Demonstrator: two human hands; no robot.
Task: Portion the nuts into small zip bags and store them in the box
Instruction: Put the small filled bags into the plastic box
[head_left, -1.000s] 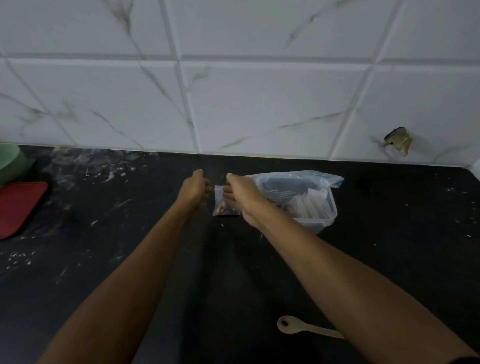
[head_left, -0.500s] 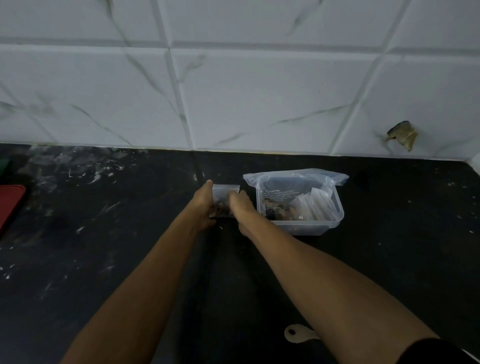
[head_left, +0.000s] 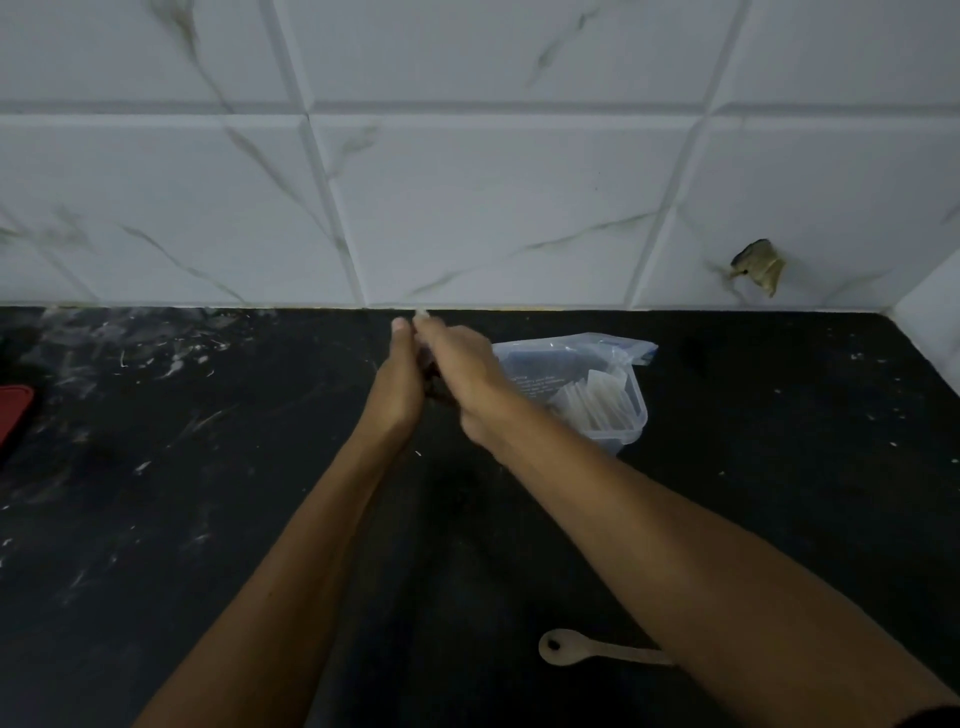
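Left hand (head_left: 397, 387) and right hand (head_left: 460, 371) pressed together over the worktop (head_left: 208, 519) toward its back edge, apparently pinching a small zip bag (head_left: 423, 314); only a pale sliver showed at the fingertips, grip blurred. Clear box (head_left: 636, 415) just right of the hands, holding flat bags inside a larger plastic bag (head_left: 623, 348). Wooden spoon (head_left: 571, 647) near the front edge. Judgement: sealing step; run fingers along the whole zip, bag upright, before dropping it in.

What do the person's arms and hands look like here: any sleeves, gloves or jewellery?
Both forearms are bare. The left hand and right hand wear no gloves, and no rings or watch show. A dark sleeve edge shows on the right arm at the frame's bottom corner.
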